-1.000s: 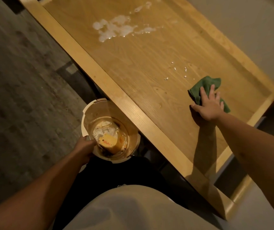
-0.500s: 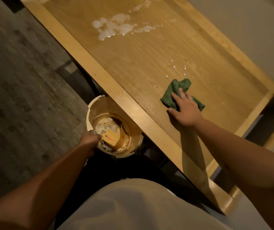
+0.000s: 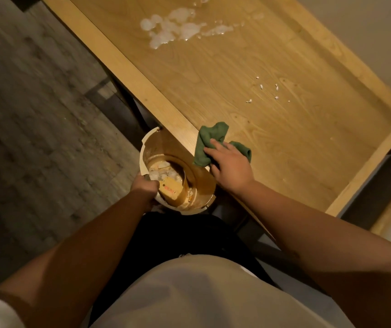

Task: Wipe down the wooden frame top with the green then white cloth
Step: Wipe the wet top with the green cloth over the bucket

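The wooden frame top (image 3: 249, 129) runs diagonally across the view, with a raised lighter border. The crumpled green cloth (image 3: 210, 138) lies at the near-left border, and my right hand (image 3: 231, 165) presses flat on it with fingers spread. Just below that edge a pale bucket (image 3: 146, 147) is tucked against the frame, and my left hand (image 3: 143, 187) grips its near rim. Inside the bucket are white scraps and a yellow piece. White foam (image 3: 173, 27) spreads at the far end of the top. Small white crumbs (image 3: 267, 91) sit in the middle. No white cloth is in view.
Grey wood-look floor (image 3: 36, 114) lies to the left. A pale wall (image 3: 367, 31) runs along the frame's far side. Dark gaps (image 3: 379, 185) show beyond the frame's right end. My torso fills the bottom of the view.
My right hand slid the green cloth from the right part of the top toward me, to the near-left edge above the bucket. My left hand brought the bucket closer under that edge.
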### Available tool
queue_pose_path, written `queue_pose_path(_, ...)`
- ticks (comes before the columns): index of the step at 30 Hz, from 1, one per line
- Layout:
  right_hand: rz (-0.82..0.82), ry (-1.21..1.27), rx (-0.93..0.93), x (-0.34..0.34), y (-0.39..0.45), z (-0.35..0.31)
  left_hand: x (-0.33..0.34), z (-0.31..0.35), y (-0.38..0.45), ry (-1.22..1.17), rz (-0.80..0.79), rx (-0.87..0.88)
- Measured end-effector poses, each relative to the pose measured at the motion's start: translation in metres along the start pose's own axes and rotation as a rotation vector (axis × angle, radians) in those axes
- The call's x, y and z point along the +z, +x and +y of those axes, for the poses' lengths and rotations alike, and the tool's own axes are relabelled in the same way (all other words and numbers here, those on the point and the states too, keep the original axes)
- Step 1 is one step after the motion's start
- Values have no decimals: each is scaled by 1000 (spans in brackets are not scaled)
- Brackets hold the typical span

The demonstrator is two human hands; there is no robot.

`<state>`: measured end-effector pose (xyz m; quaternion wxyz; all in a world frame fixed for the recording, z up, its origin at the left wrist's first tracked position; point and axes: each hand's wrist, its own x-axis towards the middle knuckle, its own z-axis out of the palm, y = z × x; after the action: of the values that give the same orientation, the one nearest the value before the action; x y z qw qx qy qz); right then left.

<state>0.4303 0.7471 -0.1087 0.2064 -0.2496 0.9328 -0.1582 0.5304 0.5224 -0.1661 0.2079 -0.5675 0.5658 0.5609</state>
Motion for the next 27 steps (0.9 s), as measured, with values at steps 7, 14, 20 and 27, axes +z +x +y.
queue_pose_path(7,-33,-19,0,9,0,-36,-2,2,-2,16,-34,69)
queue_pose_path(14,-184,-107,-133,8,-3,-54,-6,2,-9,-24,-58,56)
queue_pose_path(20,-276,13,-345,-6,13,-57,-1,0,-4,-62,-31,82)
queue_pose_path(27,126,615,-131,-57,24,-26,8,2,-9,-8,89,3)
